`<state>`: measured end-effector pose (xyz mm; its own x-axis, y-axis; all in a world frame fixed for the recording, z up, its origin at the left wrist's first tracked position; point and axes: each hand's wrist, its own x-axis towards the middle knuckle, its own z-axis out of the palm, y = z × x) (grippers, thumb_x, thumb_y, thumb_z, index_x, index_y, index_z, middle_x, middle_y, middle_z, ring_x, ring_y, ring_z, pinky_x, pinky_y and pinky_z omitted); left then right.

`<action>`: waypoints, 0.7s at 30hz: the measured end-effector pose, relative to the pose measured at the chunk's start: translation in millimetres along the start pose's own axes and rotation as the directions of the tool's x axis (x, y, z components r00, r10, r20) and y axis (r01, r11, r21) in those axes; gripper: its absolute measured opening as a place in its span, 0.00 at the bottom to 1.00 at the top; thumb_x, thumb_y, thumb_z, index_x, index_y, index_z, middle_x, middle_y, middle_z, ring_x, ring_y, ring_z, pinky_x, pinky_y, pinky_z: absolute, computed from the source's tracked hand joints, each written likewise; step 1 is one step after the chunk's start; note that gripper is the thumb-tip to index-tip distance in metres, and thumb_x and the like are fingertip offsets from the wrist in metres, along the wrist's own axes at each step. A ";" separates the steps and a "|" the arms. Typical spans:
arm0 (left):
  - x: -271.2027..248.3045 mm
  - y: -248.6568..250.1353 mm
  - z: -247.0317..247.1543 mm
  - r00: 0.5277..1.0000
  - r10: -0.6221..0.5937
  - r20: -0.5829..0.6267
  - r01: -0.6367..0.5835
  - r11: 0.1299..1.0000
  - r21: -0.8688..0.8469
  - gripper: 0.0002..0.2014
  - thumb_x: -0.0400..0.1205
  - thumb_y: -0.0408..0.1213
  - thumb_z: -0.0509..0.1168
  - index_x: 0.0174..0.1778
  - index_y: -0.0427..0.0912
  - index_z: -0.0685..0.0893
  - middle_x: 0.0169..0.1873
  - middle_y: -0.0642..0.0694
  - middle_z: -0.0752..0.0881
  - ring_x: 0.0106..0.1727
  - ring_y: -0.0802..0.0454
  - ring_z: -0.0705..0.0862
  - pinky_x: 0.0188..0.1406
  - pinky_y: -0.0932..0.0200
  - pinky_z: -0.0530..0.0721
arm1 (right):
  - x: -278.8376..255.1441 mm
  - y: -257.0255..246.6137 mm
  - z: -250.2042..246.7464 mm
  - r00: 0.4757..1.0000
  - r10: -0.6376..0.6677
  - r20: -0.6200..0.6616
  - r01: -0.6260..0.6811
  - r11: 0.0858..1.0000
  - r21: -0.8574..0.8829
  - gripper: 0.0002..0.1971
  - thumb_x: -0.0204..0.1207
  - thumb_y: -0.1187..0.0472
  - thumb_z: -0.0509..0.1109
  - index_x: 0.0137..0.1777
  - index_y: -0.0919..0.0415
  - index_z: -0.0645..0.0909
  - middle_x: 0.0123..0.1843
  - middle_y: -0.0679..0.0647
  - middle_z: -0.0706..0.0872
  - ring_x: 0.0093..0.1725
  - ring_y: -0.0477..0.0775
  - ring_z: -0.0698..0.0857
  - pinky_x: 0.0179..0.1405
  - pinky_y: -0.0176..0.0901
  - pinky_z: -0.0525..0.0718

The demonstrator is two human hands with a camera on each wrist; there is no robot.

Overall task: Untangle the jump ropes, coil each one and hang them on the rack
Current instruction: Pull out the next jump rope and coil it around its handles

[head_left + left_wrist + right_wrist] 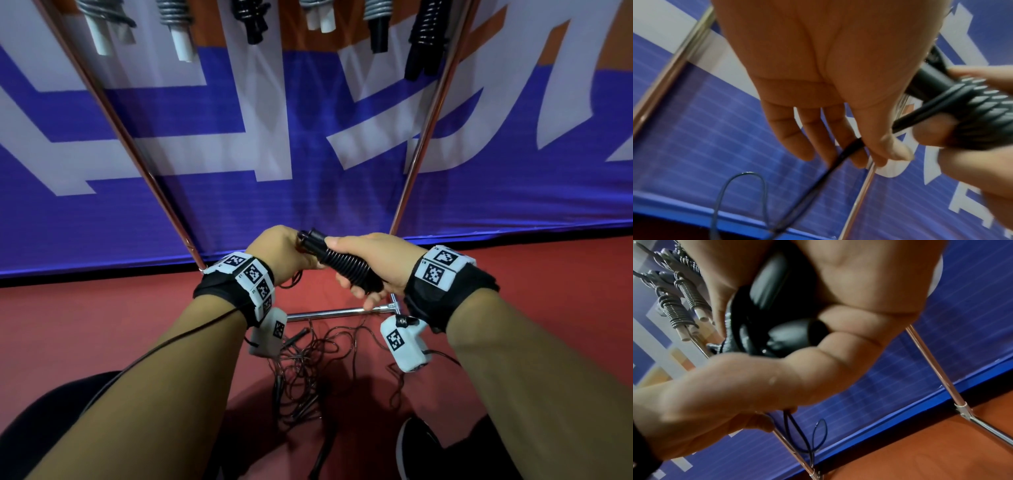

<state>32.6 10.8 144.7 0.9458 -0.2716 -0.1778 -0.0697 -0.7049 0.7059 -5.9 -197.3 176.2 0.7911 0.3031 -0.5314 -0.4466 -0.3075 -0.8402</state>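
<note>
Coiling a black jump rope in front of the rack

The right hand [373, 263] gripped the coiled black rope bundle [346, 265]; the left hand [281, 251] pinched its loose cord [840, 155]. More tangled ropes [308, 370] lay on the floor near the rack [342, 311].

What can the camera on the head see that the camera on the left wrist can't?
Only the head view shows the tangled pile of ropes on the red floor, the coiled ropes already hanging at the top of the rack, a shoe, and both wrist bands.

Only the left wrist view shows the left hand from the palm side, with the black cord running between its fingertips.

Both show the right hand gripping the black coiled bundle, the blue banner and the rack's metal poles.
</note>
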 end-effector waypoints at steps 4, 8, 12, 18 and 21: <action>-3.9 -1.1 -12.1 0.990 0.126 0.067 -0.127 0.992 0.005 0.17 0.78 0.26 0.77 0.42 0.58 0.96 0.42 0.49 0.94 0.46 0.40 0.91 0.54 0.42 0.90 | -2.4 3.0 5.2 0.984 0.072 0.164 -0.052 0.991 -0.123 0.30 0.87 0.38 0.70 0.63 0.70 0.84 0.42 0.61 0.89 0.34 0.57 0.88 0.33 0.52 0.92; -8.6 8.6 -19.9 0.968 0.230 0.104 -0.225 0.972 -0.064 0.16 0.73 0.26 0.81 0.41 0.56 0.97 0.46 0.51 0.91 0.49 0.48 0.90 0.60 0.47 0.86 | -1.9 7.7 4.1 0.953 0.143 0.266 -0.088 0.974 -0.210 0.32 0.89 0.40 0.69 0.64 0.75 0.84 0.46 0.67 0.93 0.48 0.68 0.94 0.50 0.59 0.93; -11.5 13.9 -15.1 0.927 0.366 0.085 -0.371 0.927 0.061 0.14 0.72 0.29 0.83 0.39 0.57 0.96 0.45 0.56 0.90 0.51 0.56 0.88 0.61 0.55 0.83 | 0.9 5.4 1.9 0.955 0.133 0.264 -0.022 0.923 -0.385 0.18 0.90 0.41 0.69 0.58 0.57 0.86 0.51 0.66 0.96 0.47 0.65 0.91 0.52 0.50 0.88; -5.2 21.1 -6.0 0.904 0.427 0.033 -0.416 0.860 0.296 0.13 0.75 0.31 0.79 0.42 0.60 0.96 0.45 0.57 0.86 0.52 0.54 0.80 0.57 0.45 0.83 | 14.9 14.5 4.2 0.982 0.153 0.107 -0.109 0.935 -0.337 0.16 0.90 0.47 0.71 0.69 0.56 0.82 0.52 0.58 0.97 0.41 0.66 0.94 0.42 0.57 0.93; -1.9 23.0 -2.9 0.913 0.406 0.040 -0.393 0.849 0.352 0.14 0.77 0.32 0.78 0.49 0.59 0.96 0.47 0.55 0.85 0.53 0.49 0.84 0.55 0.44 0.85 | 23.4 20.6 -0.4 0.995 0.045 -0.088 -0.081 0.886 -0.456 0.11 0.87 0.46 0.72 0.59 0.52 0.86 0.49 0.54 0.96 0.32 0.59 0.89 0.26 0.43 0.84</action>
<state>30.1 -3.1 163.2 0.8226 -0.5603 0.0970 -0.5428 -0.7228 0.4277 3.5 -196.9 146.5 0.8035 0.2087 -0.5575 -0.2689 -0.7083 -0.6527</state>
